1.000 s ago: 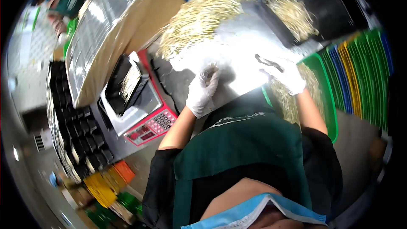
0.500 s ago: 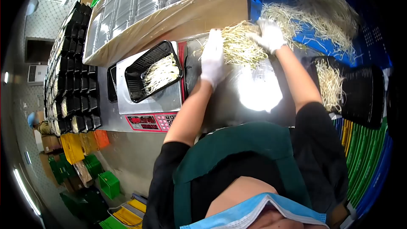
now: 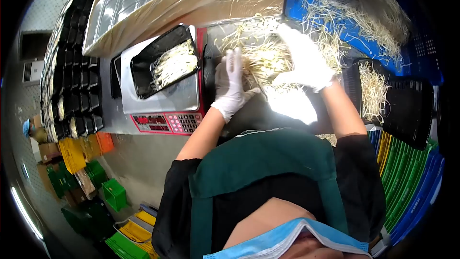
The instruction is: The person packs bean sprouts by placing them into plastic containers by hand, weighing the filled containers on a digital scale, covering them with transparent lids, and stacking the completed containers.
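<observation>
We have the loose bean sprouts [image 3: 268, 62] heaped on the metal table [image 3: 242, 123], between our gloved hands. Our left hand [image 3: 234, 84] stands along the heap's left side, its fingers close together and its thumb spread right toward the sprouts. Our right hand [image 3: 306, 62] lies on the right side, thumb apart and pointing left; glare hides whether its other fingers touch each other.

To the left, a black plastic tray [image 3: 140, 73] of sprouts rests slightly askew on the red-trimmed digital scale [image 3: 128, 97]. We make out its keypad [image 3: 185, 123] and display panel [image 3: 152, 123], but the markings are too small to read. Far right, more sprouts lie in a blue perforated crate [image 3: 296, 2].
</observation>
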A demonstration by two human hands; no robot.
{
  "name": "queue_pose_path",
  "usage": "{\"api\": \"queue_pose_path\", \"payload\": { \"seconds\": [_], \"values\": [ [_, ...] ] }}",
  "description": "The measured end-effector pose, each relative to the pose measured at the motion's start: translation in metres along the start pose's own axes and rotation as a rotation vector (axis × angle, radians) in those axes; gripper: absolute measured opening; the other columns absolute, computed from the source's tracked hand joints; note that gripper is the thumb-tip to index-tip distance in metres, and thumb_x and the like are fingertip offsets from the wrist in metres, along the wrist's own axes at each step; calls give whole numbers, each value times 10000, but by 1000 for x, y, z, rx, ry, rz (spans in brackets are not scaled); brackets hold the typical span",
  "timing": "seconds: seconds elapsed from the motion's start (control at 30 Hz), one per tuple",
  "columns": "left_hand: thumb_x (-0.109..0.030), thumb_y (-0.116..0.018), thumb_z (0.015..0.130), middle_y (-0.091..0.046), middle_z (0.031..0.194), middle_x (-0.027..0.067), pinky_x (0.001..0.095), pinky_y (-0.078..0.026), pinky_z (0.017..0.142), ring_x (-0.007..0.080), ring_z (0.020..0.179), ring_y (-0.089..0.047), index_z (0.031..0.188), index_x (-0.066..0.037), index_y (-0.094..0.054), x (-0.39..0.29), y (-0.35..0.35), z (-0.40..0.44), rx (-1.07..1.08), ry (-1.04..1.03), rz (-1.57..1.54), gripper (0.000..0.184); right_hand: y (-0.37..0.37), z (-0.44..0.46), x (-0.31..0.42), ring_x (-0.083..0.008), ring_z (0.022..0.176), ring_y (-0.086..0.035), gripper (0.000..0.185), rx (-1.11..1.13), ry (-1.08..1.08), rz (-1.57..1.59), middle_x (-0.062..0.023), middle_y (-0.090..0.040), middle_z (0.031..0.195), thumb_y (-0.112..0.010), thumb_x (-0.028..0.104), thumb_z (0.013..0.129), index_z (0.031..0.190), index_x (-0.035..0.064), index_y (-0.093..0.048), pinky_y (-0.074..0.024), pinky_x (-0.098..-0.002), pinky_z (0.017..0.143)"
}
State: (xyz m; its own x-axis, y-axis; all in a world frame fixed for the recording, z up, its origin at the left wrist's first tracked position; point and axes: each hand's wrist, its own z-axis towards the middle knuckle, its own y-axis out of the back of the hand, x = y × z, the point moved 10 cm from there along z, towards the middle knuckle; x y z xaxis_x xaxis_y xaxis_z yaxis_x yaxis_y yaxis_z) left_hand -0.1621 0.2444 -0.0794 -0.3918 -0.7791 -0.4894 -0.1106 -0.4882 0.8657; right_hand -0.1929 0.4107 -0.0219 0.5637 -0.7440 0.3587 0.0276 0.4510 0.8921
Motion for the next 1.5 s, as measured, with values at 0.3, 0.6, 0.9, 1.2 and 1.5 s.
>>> {"api": "queue_pose_path", "payload": {
  "seconds": [0.3, 0.6, 0.9, 1.2, 1.5],
  "values": [
    [-422, -694, 762, -139, 1467, 340, 558, -168, 1100, 483, 1360, -170, 1472, 0, -60, 32, -31, -90, -35, 262, 143, 1041, -93, 53, -56, -374, 1306, -370, 1138, 518, -348, -98, -280, -359, 1406, -783, 553, 523, 1388, -28, -328, -304, -408, 1086],
    [-283, -675, 803, -376, 1390, 252, 432, -310, 1059, 405, 1273, -378, 1420, -28, -284, 15, -27, -63, -28, 89, -164, 773, -46, 20, -48, -233, 993, -621, 774, 454, -411, 224, -126, -624, 1186, -733, 296, 618, 1318, 104, -467, -526, -295, 823],
    [-170, -667, 881, -699, 830, 80, 235, -503, 713, 91, 759, -626, 1008, -5, -679, 31, -22, -78, -121, 264, -494, 208, -24, 3, 11, -314, 1235, -499, 1080, 413, -153, 26, -210, -451, 1388, -821, 375, 600, 1468, 87, -247, -407, -363, 1033],
    [-458, -764, 721, -420, 1376, 271, 384, -310, 1092, 384, 1285, -405, 1360, 91, -358, -40, 6, 69, -147, -261, -121, 934, -28, -21, -117, -303, 1347, -360, 1105, 407, -500, 307, -180, -345, 1473, -762, 583, 649, 1453, 11, -265, -292, -355, 1116],
    [-485, -735, 640, -502, 1259, 263, 499, -309, 1031, 342, 1189, -498, 1465, 36, -139, -61, -69, 42, 341, -370, 258, 1143, -32, -87, -36, -357, 1358, -287, 1328, 304, -85, -145, -237, -253, 1482, -884, 345, 452, 1485, 17, -117, -212, -438, 1122]
  ]
}}
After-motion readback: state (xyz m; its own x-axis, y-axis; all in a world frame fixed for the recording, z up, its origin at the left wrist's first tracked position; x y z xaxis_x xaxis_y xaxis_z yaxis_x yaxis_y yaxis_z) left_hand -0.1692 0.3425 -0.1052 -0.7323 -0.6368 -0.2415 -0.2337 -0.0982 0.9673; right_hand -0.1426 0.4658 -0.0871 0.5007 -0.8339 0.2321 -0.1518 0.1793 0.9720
